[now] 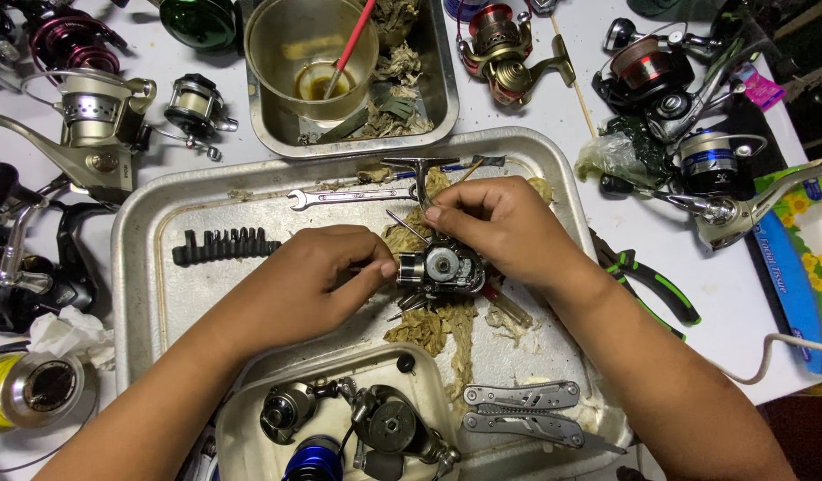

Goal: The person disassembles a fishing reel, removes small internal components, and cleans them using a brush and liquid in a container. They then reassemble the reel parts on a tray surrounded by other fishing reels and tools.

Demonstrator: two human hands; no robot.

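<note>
Both hands meet over the middle of a large metal tray (153,267) on a white tabletop (536,107). Between them sits a small fishing reel body (442,267), dark, with its side open so a round silver gear shows. The left hand (317,276) comes in from the lower left; its thumb and fingertips press against the left end of the reel body. The right hand (500,223) curls over the reel's top and right side, fingers closed around it, and a thin metal pin (406,225) sticks up and to the left from under its fingertips. So both hands are clamped on the same reel body, close together, almost touching.

Under the reel lie crumpled, greasy scraps of paper (433,330). On the tray behind the hands are a flat wrench (349,198) and, to the left, a black strip of screwdriver bits (226,246). Near the front edge lies a folded silver multi-tool (522,414). A smaller tray (251,419) at the bottom holds more reel parts, one blue.

Past the large tray, a steel pan (438,89) holds a cup (309,44) with yellowish liquid and a red stick. Whole fishing reels (99,120) lie all around on the tabletop, and green-handled pliers (656,285) rest just right of the tray.
</note>
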